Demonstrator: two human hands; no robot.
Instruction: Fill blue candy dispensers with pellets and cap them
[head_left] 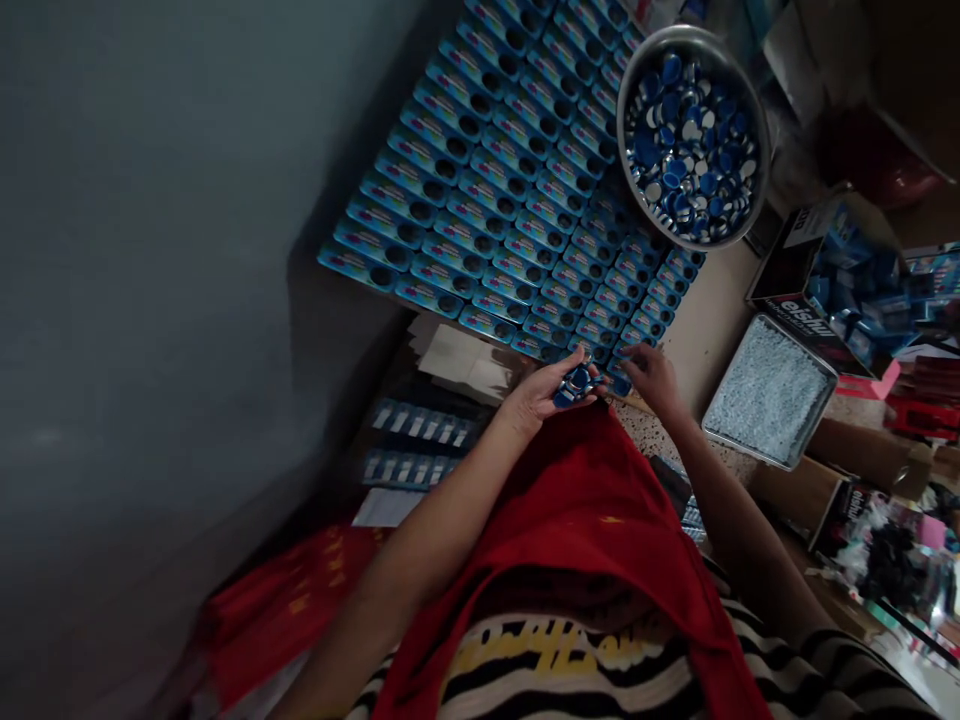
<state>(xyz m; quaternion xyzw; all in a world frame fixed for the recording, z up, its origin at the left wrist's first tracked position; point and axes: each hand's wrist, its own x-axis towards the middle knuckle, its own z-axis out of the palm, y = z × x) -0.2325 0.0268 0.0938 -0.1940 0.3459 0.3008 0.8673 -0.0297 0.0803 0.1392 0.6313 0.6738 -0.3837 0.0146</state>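
My left hand (541,392) is cupped, palm up, around several small round blue-and-silver pieces (576,384). It is close to the near edge of rows of blue printed cases (487,265), each with a dark round spot at one end. Just to the right, my right hand (651,376) has its fingers bent together over the nearest cases at the corner. Whatever its fingertips pinch is too small and dark to make out. Beyond the hands, a metal bowl (694,240) full of similar blue, white and silver round pieces stands at the right of the rows.
A metal tray (786,462) of pale blue granules lies to the right, beside an open carton (795,250) of blue packets. Pale cards (469,360) and more cases (420,425) are on a lower level at left. A grey wall (150,300) fills the left side.
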